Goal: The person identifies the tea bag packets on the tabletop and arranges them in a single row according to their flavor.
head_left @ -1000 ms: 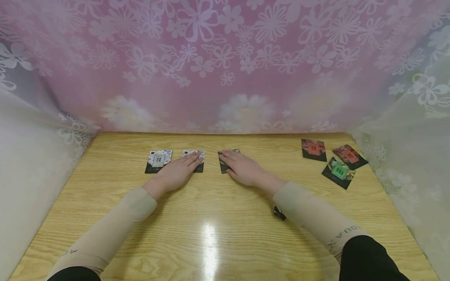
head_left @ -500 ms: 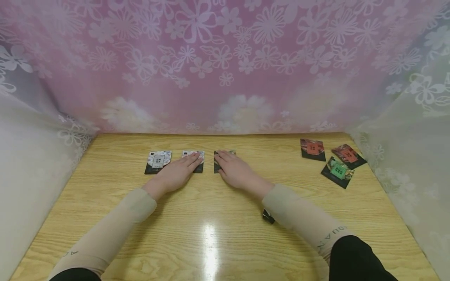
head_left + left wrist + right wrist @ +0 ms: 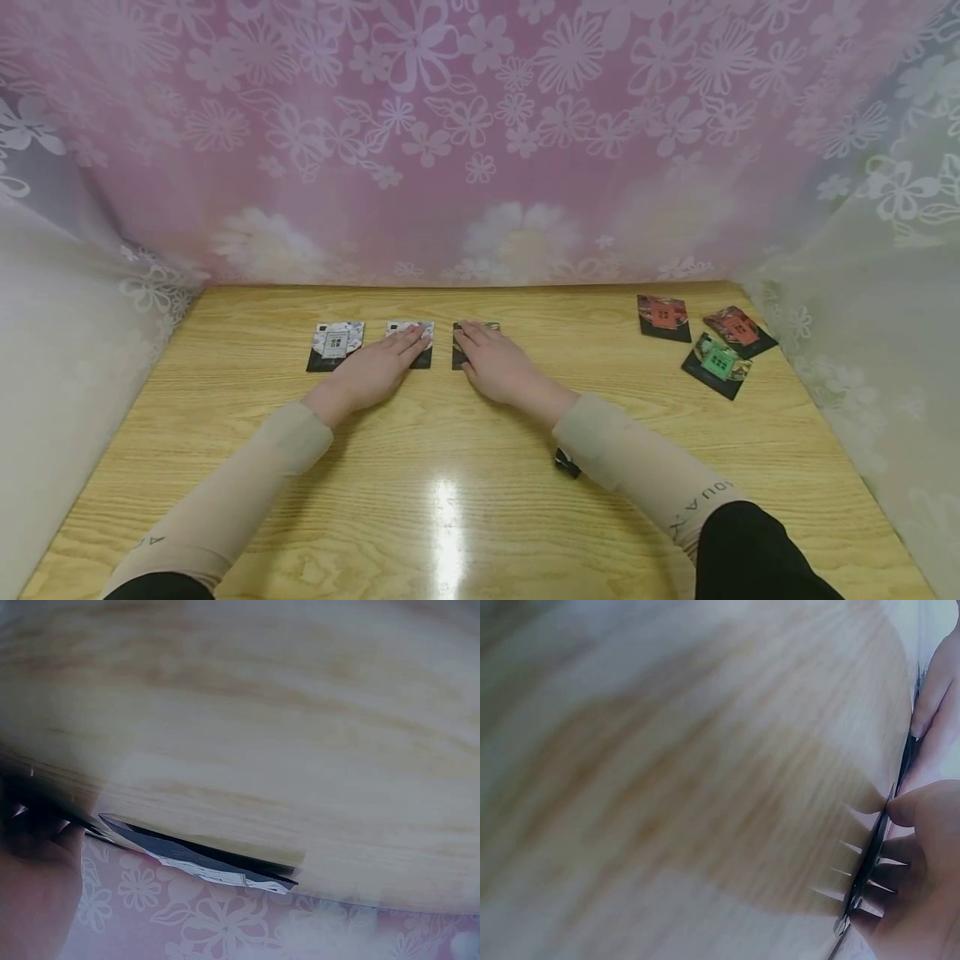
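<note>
on a pale wooden table (image 3: 465,500), walled by floral curtains (image 3: 480,125), a row of small flat packets was seen being lined up, left to right. a first packet (image 3: 335,344) lay untouched at the far left. just beside it, a second packet (image 3: 417,350) was pressed flat under the left hand (image 3: 375,373), fingers straight and spread, nothing gripped. next, a third packet (image 3: 467,346) was covered by the right hand (image 3: 501,367), likewise laid flat, its thumb set at the packet's edge in the right wrist view. a small dark scrap (image 3: 567,463) was partly hidden by the right sleeve. well apart, at the far right, three more packets were scattered: two red (image 3: 663,317) (image 3: 738,329) and one green (image 3: 716,364). six packets were counted in all. they were judged thin, light, slightly stiff and slick, best slid under flat fingers or lifted by an edge.
</note>
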`<state>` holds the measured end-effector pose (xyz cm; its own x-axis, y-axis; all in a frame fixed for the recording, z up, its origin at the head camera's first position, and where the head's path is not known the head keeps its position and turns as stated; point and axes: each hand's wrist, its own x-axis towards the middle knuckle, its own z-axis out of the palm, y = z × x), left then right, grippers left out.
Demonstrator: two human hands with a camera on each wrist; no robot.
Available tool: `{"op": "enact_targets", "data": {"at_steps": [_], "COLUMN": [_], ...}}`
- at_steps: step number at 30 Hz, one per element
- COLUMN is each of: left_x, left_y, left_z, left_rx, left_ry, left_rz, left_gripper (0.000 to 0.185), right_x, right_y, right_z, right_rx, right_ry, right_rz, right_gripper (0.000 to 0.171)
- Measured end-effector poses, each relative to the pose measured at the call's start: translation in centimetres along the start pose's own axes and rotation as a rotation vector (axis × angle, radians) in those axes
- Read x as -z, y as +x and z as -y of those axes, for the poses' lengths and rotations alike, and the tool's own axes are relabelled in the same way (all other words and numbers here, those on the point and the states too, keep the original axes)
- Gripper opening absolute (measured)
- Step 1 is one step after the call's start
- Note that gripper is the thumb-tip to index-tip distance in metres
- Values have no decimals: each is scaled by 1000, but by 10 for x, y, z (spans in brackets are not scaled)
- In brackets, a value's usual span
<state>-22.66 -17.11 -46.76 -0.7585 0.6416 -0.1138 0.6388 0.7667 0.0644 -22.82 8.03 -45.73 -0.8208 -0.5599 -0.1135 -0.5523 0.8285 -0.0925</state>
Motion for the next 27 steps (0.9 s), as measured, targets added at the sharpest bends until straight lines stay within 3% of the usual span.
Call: {"op": "enact_targets", "data": {"at_steps": [21, 27], "left_x": [0, 0], "left_y": [-2, -1], "left_z": [-3, -2], "left_rx": [5, 3], "left_ry": [-24, -19], "left_rz": [-16, -27], "left_gripper": [54, 55], "right_x": [1, 4], "right_y": [3, 1], "right_z": [3, 0], "right_rx": [-39, -41], "right_ry": [-8, 43], "right_rz": [9, -22], "right_gripper": [60, 64]}}
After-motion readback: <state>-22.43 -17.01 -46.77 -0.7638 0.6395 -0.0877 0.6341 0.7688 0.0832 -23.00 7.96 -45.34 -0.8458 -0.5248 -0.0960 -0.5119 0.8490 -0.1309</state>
